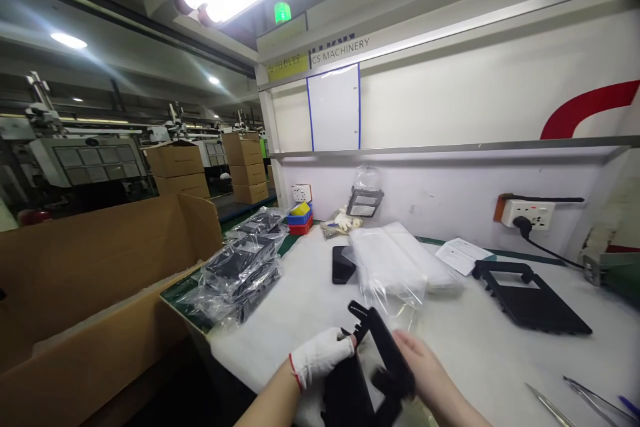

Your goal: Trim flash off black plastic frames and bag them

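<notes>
Between my two hands, a black plastic frame part (384, 340) with a wide opening is held tilted over the front of the table. My left hand (324, 355), in a white glove with bare fingertips and a red cuff, grips its left side. The bare right hand (419, 361) is closed around its right edge, with the fingertips partly hidden behind it. The part's lower end is blurred and runs out of view. Just beyond lies a stack of clear plastic bags (395, 260), beside a dark phone-like slab (343, 265).
Bagged black parts (245, 260) are piled at the left, next to a large open carton (110, 267). Another black frame (537, 300) lies at the right. Tweezers (593, 393) and a pointed metal tool (550, 403) rest at the front right. A power cord (550, 250) trails behind.
</notes>
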A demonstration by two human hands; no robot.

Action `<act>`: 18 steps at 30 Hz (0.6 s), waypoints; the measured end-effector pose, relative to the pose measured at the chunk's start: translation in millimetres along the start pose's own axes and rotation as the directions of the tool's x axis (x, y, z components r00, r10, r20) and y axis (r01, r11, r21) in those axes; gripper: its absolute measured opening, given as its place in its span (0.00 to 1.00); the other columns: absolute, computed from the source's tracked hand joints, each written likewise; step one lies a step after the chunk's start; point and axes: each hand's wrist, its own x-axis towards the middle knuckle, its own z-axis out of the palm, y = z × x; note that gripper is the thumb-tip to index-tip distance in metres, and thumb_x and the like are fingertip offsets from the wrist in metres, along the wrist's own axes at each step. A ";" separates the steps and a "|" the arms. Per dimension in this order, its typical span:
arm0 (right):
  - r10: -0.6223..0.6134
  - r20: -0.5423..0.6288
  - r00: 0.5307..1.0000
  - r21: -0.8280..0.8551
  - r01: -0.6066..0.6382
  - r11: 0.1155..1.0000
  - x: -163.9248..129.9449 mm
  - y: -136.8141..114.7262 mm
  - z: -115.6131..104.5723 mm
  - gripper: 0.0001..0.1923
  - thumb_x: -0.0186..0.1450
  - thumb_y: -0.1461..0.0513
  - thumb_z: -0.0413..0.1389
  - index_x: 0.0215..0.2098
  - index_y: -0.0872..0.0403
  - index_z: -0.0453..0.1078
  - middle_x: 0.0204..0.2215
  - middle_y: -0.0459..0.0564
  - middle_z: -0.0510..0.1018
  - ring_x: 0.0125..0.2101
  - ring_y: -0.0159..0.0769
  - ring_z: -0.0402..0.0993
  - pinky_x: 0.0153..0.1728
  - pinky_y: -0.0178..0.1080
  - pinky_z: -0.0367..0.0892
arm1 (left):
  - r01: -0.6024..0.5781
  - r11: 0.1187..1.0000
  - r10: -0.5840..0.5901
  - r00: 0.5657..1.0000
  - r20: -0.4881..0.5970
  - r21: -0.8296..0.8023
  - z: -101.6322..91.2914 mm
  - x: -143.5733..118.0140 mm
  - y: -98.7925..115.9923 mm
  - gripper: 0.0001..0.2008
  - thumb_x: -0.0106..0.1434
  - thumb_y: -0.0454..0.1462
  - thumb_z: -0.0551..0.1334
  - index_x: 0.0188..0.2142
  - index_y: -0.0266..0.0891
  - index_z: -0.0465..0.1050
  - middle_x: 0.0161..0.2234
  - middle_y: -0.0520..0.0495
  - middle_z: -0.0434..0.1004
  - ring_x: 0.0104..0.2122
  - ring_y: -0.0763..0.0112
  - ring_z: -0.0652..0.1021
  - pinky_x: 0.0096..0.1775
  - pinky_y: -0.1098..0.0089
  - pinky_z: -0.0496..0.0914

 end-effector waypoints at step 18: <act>-0.499 -0.142 0.855 -0.938 0.045 0.345 -26.6 -0.4 -38.0 0.14 0.60 0.70 0.39 0.34 0.53 0.64 0.32 0.53 0.72 0.28 0.39 0.70 0.22 0.36 0.53 | -0.058 0.994 0.105 0.800 -0.590 0.098 0.7 -10.6 36.7 0.36 0.51 0.35 0.60 0.59 0.34 0.51 0.56 0.35 0.62 0.58 0.53 0.60 0.59 0.61 0.47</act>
